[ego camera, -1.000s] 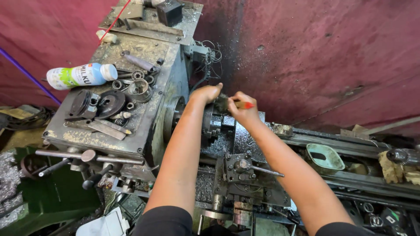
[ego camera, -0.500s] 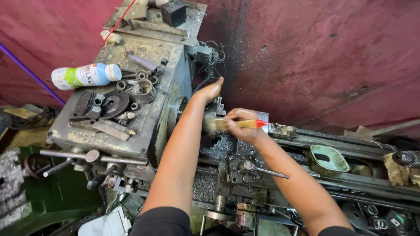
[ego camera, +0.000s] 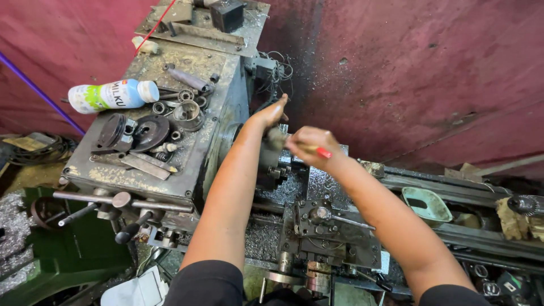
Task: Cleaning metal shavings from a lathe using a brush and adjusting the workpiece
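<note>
Head cam looking down at a lathe (ego camera: 317,238) w/ a dark red wall (ego camera: 425,73) behind. Left hand (ego camera: 271,112) reaches fwd over the chuck (ego camera: 271,161), fingers together and stretched flat, resting on/at its far top edge; not wrapped on anything that shows. Right hand (ego camera: 310,146) just beside it, to the right, fist closed on a thin tool w/ red handle (ego camera: 321,151); red end sticks out toward the wrist, working tip points at the chuck, looks like a small brush but tip partly hidden by left arm, can't tell for sure. Both hands near each other, not touching.

Below right forearm: tool post (ego camera: 322,216) w/ a handle sticking right. Metal chips all over the bed. On the flat top of the machine left of the arms: white-green plastic bottle (ego camera: 110,95) lying on its side, dark round discs (ego camera: 136,131), a metal cup (ego camera: 187,113), loose rings and flat bars. Pale green dish (ego camera: 426,205) sits on the rails to the right.
</note>
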